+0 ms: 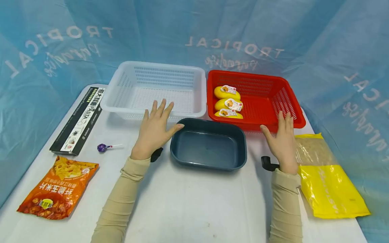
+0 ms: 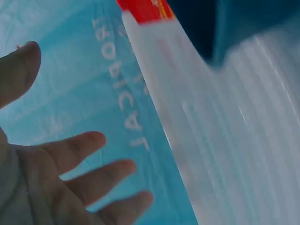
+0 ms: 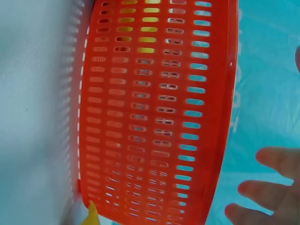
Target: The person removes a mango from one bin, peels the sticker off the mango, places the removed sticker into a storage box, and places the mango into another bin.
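My left hand hovers with spread fingers between the white basket and a dark blue-grey tub, its thumb near the tub's left rim. It holds nothing, and the left wrist view also shows the fingers apart. To the right of the tub, my right hand is held up with its fingers straight, in front of the red basket. Nothing is in it either. Inside the red basket, three yellow oval items with white labels lie in a row at the left.
A black pasta box, a purple-wrapped lollipop and an orange snack bag lie on the left. At the right lies a yellow, partly see-through bag. A blue printed curtain surrounds the white table.
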Available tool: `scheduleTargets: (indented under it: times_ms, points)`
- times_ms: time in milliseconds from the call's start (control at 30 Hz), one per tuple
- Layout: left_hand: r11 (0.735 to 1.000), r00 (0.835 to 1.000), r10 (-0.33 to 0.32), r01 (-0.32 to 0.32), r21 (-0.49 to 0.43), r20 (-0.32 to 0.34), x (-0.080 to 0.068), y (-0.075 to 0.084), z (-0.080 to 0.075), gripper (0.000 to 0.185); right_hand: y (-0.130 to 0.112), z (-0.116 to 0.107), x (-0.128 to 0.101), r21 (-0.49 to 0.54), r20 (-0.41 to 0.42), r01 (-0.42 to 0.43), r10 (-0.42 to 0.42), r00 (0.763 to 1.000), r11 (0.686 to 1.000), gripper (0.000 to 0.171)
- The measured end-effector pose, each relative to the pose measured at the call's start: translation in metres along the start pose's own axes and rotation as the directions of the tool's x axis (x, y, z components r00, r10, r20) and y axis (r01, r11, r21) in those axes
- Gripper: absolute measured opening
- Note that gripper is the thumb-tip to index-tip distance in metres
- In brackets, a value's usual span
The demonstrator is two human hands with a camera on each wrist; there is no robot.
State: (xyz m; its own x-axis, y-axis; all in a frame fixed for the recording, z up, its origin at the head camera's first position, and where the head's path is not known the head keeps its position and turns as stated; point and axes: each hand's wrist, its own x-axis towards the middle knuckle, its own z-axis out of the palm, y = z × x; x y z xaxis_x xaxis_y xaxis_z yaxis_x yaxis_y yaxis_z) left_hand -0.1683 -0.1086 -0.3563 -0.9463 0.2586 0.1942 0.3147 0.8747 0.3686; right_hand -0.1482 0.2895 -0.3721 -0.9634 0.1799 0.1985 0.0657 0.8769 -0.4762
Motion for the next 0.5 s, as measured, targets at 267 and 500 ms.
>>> scheduleTargets:
  times_ms: [267,500]
  points:
    - [0.975,0.980,0.199,-0.198,-0.100,-0.001,0.020,0.037,0.008,0.067,0.010,0.004,0.014,0.193,-0.126,-0.069,0.094,0.988,0.979,0.090]
    - [0.953,0.963,0.262,-0.250,-0.172,0.056,0.050,0.070,0.009,0.061,0.020,0.001,0.018,0.328,-0.227,-0.125,0.206,0.952,0.936,0.084]
